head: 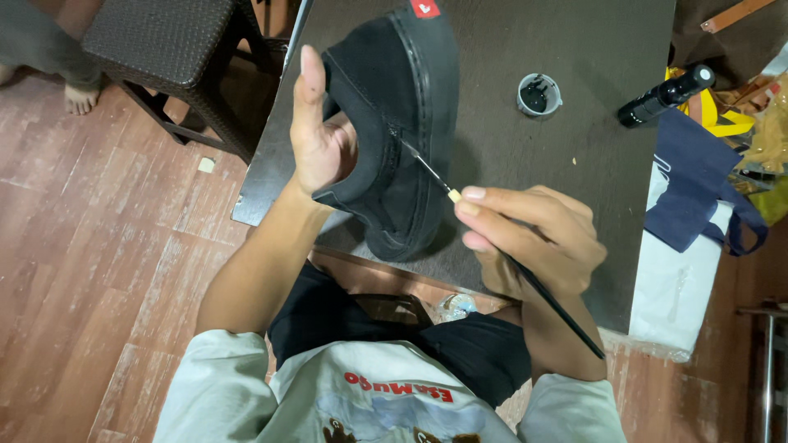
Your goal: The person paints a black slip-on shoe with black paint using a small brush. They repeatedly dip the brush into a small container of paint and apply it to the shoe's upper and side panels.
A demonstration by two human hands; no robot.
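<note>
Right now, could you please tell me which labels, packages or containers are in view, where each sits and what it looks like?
Tag: small red tab with white marking, at the far end of the black shoe held by the left hand.
Cap: small round dish of black liquid, on the dark table.
Bottle: black, cylindrical, lying at the table's right edge.
Bag: navy fabric, right.

The low canvas slip-on shoe (402, 123) is black all over, sole included, with a small red tag at its heel. The thin paintbrush (509, 254) has a black handle, a pale cream ferrule and a dark tip. The flat worktop (574, 123) is dark brown. The small round cap (539, 94) is grey with black inside. The wooden plank floor (107, 246) is reddish brown, streaked white.
</note>
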